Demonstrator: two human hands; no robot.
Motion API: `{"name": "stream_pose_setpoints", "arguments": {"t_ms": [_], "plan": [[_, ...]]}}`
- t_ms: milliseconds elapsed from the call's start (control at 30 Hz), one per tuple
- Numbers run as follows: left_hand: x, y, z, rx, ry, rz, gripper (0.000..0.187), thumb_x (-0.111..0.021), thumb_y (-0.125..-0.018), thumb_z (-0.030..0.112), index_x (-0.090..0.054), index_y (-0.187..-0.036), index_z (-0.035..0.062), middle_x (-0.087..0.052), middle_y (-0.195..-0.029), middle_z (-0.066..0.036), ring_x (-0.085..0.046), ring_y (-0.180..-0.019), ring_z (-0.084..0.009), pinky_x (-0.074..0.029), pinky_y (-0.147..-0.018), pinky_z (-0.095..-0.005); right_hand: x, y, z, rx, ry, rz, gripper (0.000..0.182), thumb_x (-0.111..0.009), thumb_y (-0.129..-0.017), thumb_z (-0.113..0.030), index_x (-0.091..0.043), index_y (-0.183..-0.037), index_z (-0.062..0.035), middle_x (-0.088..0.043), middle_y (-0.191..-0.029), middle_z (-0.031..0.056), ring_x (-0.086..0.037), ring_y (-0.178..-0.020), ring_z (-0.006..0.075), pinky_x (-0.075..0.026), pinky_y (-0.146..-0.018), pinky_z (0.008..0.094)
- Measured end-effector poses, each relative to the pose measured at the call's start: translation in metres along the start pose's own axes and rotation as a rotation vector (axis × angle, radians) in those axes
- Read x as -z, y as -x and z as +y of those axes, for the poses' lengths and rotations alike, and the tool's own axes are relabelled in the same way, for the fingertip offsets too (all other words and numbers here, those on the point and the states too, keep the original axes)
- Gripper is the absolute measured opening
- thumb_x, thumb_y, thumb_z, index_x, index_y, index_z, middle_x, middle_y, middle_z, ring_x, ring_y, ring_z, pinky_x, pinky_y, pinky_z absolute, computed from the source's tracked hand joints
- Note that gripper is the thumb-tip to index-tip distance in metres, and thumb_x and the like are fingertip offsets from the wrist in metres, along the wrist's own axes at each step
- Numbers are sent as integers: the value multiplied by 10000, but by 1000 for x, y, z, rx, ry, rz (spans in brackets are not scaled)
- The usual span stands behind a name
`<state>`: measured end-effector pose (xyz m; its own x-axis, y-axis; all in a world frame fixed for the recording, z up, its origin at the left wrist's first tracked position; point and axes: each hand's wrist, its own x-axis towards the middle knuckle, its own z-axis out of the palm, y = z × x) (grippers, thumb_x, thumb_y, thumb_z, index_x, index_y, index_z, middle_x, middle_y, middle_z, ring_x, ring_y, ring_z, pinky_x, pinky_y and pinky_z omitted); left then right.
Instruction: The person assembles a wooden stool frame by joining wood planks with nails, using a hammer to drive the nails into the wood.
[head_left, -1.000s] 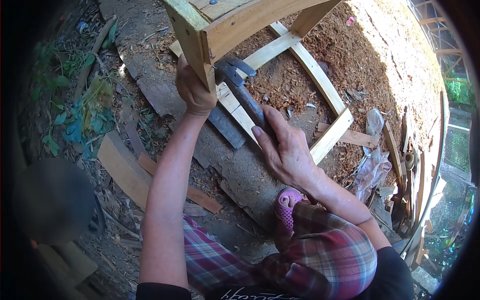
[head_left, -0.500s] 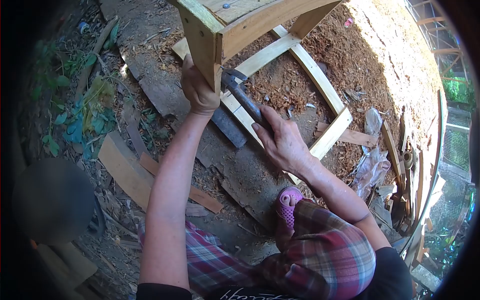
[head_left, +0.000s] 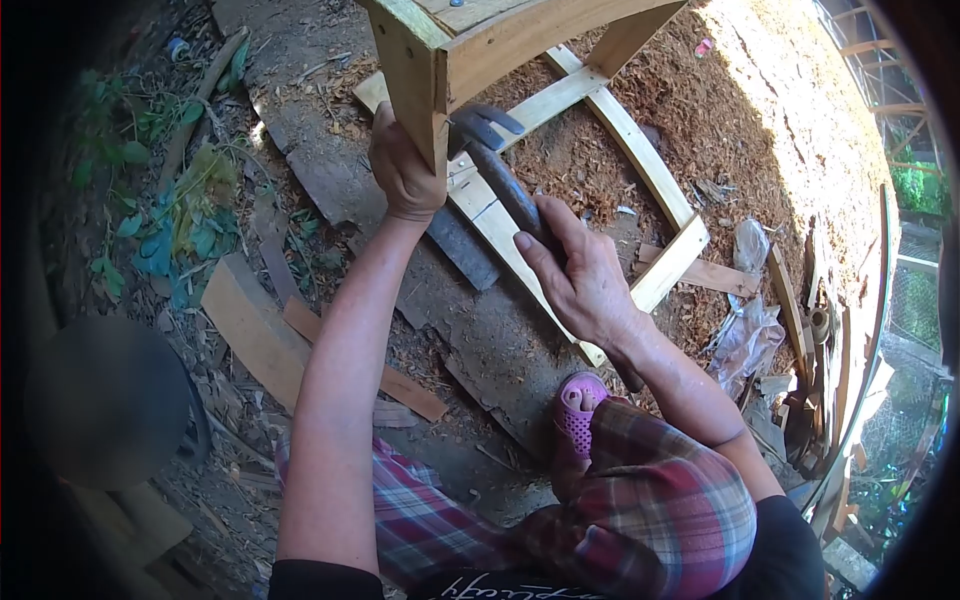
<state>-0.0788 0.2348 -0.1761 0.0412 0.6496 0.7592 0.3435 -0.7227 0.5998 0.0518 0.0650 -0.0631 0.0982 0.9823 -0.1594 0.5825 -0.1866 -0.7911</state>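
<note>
My left hand (head_left: 408, 180) is wrapped round the lower end of a wooden post (head_left: 412, 85), which belongs to a wooden frame (head_left: 540, 48) with a curved rail. In my right hand (head_left: 592, 280) is a claw hammer (head_left: 507, 192), gripped by its dark handle. The hammer's head lies right beside the post's edge, close to my left hand, with the forked claw pointing right. Behind the hammer, pale lower slats (head_left: 640, 155) of wood form an open quadrilateral near the ground.
Wood shavings (head_left: 750, 150) cover the ground at the right. Loose boards (head_left: 255, 325) lie at the left, near leafy plants (head_left: 125, 230). A crumpled plastic bag (head_left: 748, 340) and wood scraps lie at the right. My foot in a pink clog (head_left: 577, 415) is below the frame.
The hammer head has shifted a little right and up, away from the post's edge. My right hand has moved slightly right; my left hand keeps its grip on the post.
</note>
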Motion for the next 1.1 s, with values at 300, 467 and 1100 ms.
{"name": "stream_pose_setpoints", "arguments": {"t_ms": [300, 467, 1100], "plan": [[1, 3, -3, 224, 321, -57, 365, -350, -979, 343, -513, -940, 19, -523, -814, -128, -549, -711, -286, -434, -657, -390, -10, -1, 22, -33, 3, 5, 346, -568, -971, -221, -505, -1229, 1, -632, -839, 226, -657, -774, 375, -501, -700, 423], [2, -6, 11, 76, 7, -57, 628, -195, -1016, 504, -546, -999, -17, -580, -862, -155, -596, -771, -297, -469, -732, -394, -4, -1, 3, 37, -119, 61, 255, -555, -958, -192, -468, -1122, -17, -618, -792, 266, -633, -808, 461, -488, -685, 505], [-5, -2, -1, 73, 243, -18, 254, -380, -972, 273, -454, -821, 81, -420, -722, -45, -430, -601, -189, -362, -585, -335, 5, -5, 27, -325, -259, -84, 271, -540, -973, -273, -498, -1030, -12, -573, -647, 127, -613, -541, 223, -492, -552, 394]]}}
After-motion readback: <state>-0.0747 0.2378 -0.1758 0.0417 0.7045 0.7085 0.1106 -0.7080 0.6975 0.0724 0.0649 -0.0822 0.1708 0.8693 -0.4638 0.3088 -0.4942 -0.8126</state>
